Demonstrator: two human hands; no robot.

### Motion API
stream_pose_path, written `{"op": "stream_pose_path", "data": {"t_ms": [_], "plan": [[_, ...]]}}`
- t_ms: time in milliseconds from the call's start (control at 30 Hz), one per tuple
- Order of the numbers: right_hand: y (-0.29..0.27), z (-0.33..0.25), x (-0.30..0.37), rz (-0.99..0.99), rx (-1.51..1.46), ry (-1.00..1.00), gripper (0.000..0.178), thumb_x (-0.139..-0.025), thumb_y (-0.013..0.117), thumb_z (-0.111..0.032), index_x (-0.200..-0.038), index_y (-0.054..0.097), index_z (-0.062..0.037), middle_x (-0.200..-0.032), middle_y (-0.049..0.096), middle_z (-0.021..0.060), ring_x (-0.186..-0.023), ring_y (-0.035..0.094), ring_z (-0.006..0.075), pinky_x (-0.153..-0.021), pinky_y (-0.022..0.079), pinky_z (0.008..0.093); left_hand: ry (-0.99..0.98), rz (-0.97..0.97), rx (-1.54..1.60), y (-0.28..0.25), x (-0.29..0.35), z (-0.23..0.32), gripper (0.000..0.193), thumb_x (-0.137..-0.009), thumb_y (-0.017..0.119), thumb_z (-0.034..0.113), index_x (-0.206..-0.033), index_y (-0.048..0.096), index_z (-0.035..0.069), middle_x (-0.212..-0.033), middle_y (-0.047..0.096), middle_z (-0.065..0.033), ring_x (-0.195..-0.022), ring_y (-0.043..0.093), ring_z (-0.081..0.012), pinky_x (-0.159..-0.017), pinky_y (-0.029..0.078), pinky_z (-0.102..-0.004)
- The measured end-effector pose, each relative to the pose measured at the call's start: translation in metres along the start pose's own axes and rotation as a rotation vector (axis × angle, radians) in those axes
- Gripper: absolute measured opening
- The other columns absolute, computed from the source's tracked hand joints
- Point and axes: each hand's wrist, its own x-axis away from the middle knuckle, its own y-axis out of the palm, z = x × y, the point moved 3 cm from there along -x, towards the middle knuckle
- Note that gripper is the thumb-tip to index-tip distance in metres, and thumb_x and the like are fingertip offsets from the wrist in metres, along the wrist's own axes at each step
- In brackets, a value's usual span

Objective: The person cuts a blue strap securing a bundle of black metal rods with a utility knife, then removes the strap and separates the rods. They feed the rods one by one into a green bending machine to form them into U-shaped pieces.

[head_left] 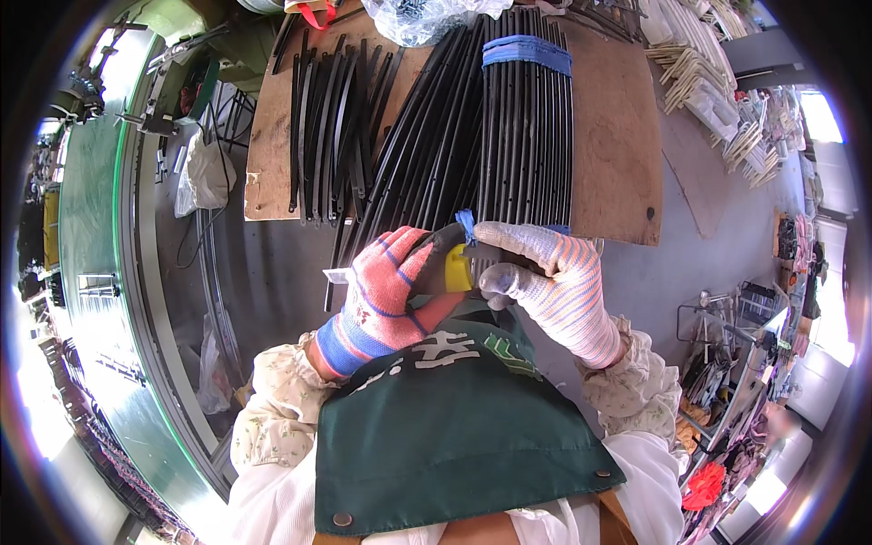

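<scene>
Both my gloved hands meet at the near end of a bundle of black metal bars (527, 136). My left hand (386, 286), in a pink glove with blue stripes and dark fingertips, is closed around an object with a yellow part (458, 268); its kind is hidden. A pale flat piece (338, 275) sticks out on that hand's outer side. My right hand (554, 282), in a whitish striped glove, has its fingers curled beside the yellow part. What they hold is hidden. A blue tie (466, 225) shows between the hands. A wide blue band (527, 53) wraps the bundle's far part.
The bars lie on a wooden board (618, 154). Loose black bars (427, 127) and shorter flat strips (331, 127) lie left of the bundle. A clear plastic bag (427, 18) sits at the far edge. Pale metal rods (695, 73) are stacked far right, and a green-topped bench (95, 245) runs along the left.
</scene>
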Motion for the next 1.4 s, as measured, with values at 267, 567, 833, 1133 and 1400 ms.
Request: {"op": "stream_pose_path", "data": {"t_ms": [267,567,833,1133,1400], "plan": [[0.002,-0.001,0.004,0.022,0.119,-0.127,0.040,-0.079,0.073,0.005,-0.117,0.065,-0.0003,-0.087,0.069,0.0082,-0.067,0.063,0.0097,-0.060,0.052,0.0224,-0.070,-0.036,-0.025,0.001,0.006,0.001,0.065,-0.059,0.080,0.005,-0.121,0.060,-0.001,-0.094,0.063,-0.0149,-0.079,0.064,-0.0315,-0.069,0.052,-0.0372],[0.000,-0.006,0.008,-0.005,0.278,-0.142,0.036,-0.080,0.073,0.002,-0.115,0.066,0.0007,-0.081,0.068,0.0065,-0.065,0.063,0.0098,-0.059,0.050,0.0229,0.042,-0.065,0.018,0.007,0.004,0.003,0.060,-0.062,0.079,0.013,-0.117,0.060,-0.002,-0.093,0.061,-0.0161,-0.077,0.060,-0.0337,-0.065,0.048,-0.0410],[-0.010,0.015,0.010,-0.101,0.132,-0.039,0.030,-0.083,0.068,0.005,-0.113,0.066,0.0015,-0.087,0.070,0.0075,-0.070,0.065,0.0102,-0.062,0.055,0.0239,-0.047,-0.220,0.117,0.011,0.016,-0.005,0.054,-0.063,0.079,0.015,-0.109,0.060,-0.005,-0.096,0.061,-0.0198,-0.079,0.061,-0.0374,-0.063,0.049,-0.0420],[-0.005,0.015,0.017,-0.130,-0.060,0.023,0.025,-0.087,0.066,0.003,-0.112,0.066,0.0011,-0.090,0.069,0.0085,-0.071,0.065,0.0097,-0.062,0.056,0.0231,0.099,-0.143,0.068,0.010,0.026,-0.004,0.059,-0.066,0.081,0.016,-0.114,0.056,-0.009,-0.105,0.061,-0.0282,-0.075,0.064,-0.0414,-0.065,0.053,-0.0417],[-0.015,0.014,0.002,-0.253,0.184,0.024,0.033,-0.082,0.070,0.002,-0.115,0.067,-0.0023,-0.084,0.070,0.0076,-0.062,0.062,0.0067,-0.055,0.050,0.0225,-0.588,-0.576,0.934,0.011,0.005,-0.016,0.029,-0.095,0.057,0.019,-0.112,0.058,-0.004,-0.086,0.068,-0.0092,-0.072,0.063,-0.0124,-0.066,0.049,-0.0272]]}}
